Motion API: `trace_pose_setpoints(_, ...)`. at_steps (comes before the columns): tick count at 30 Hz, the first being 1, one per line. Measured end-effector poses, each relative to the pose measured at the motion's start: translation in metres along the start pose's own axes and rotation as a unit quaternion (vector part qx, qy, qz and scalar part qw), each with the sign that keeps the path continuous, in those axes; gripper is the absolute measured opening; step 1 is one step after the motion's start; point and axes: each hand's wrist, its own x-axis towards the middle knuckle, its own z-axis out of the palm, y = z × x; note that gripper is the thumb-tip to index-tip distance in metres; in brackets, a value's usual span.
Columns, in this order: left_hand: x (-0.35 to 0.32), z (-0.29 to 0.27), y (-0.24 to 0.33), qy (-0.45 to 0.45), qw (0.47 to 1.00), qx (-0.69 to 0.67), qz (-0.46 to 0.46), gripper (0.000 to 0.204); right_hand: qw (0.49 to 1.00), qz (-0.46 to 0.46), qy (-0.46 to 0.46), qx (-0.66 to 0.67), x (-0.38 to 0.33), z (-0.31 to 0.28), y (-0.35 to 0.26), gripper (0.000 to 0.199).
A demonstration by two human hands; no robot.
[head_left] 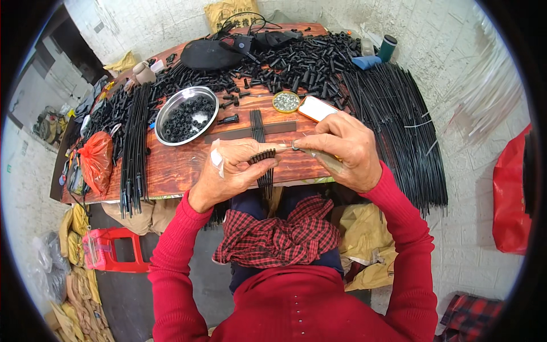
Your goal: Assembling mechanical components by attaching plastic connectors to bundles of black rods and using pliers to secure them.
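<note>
My left hand (pixel 225 168) is closed, thumb against fingers, around a flat row of thin black rods (pixel 257 126). A white patch is stuck on the back of this hand. The rods lie side by side across a dark flat bar (pixel 280 127) on the table and hang past its front edge. To the right, my right hand (pixel 352 151) pinches something small near the left fingertips; the piece is too small to name. Beyond the hands are a round yellow tin (pixel 286 101) of small silvery pieces and an orange-edged case (pixel 317 108) with a white surface.
A steel bowl (pixel 159 126) holds small black ring-like parts. Black cylindrical parts (pixel 310 62) are heaped at the back. Bundles of black rods overhang the table (pixel 250 85) at left (pixel 134 148) and right (pixel 399 131). A red stool (pixel 122 251) stands lower left.
</note>
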Motion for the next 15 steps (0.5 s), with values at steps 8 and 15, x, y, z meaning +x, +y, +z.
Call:
trace_pose_setpoints(8, 0.004, 0.005, -0.005, -0.013, 0.999, -0.001, 0.048, 0.030, 0.998, -0.044, -0.019, -0.035, 0.012, -0.013, -0.006, 0.028)
trace_pose_setpoints(15, 0.004, 0.004, -0.008, -0.027, 0.998, -0.017, 0.061, 0.030, 0.998, -0.030, -0.043, -0.027, 0.015, -0.015, -0.015, 0.028)
